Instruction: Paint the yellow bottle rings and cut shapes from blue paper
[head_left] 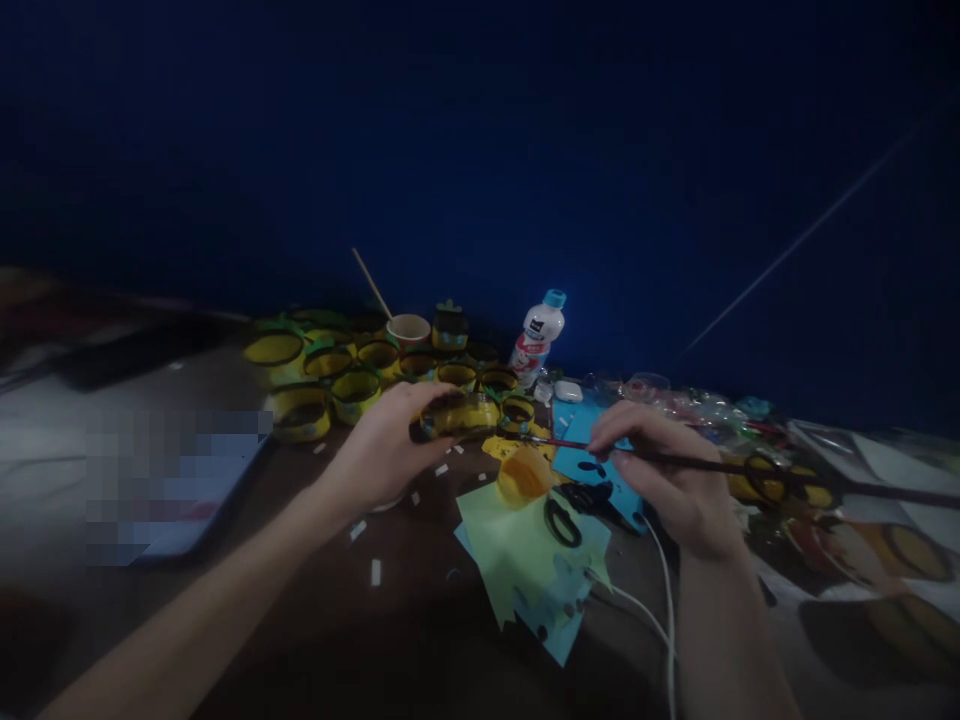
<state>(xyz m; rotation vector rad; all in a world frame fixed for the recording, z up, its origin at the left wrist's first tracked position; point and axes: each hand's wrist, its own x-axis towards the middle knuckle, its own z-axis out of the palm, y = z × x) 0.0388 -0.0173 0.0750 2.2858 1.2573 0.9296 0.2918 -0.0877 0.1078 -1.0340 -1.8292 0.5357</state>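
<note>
My left hand (397,435) is closed around a yellow band with dark trim (469,414), gripping it between thumb and fingers. In my right hand (671,465) is a long, thin paintbrush (559,442) with a dark shaft, its tip pointing left toward the yellow band. Below the brush lies a roll of orange-yellow paper (523,476) on pale green paper (502,540). Black-handled scissors (562,522) rest on the green paper's right side. Blue paper (574,430) lies partly behind my right hand.
Several yellow bands with dark rims (356,395) stand at the back left, near a paper cup (409,332) holding a stick. A white bottle (541,335) stands behind. A device with a lit screen (217,490) lies left. A white cable (667,580) crosses the right; paper scraps are scattered centrally.
</note>
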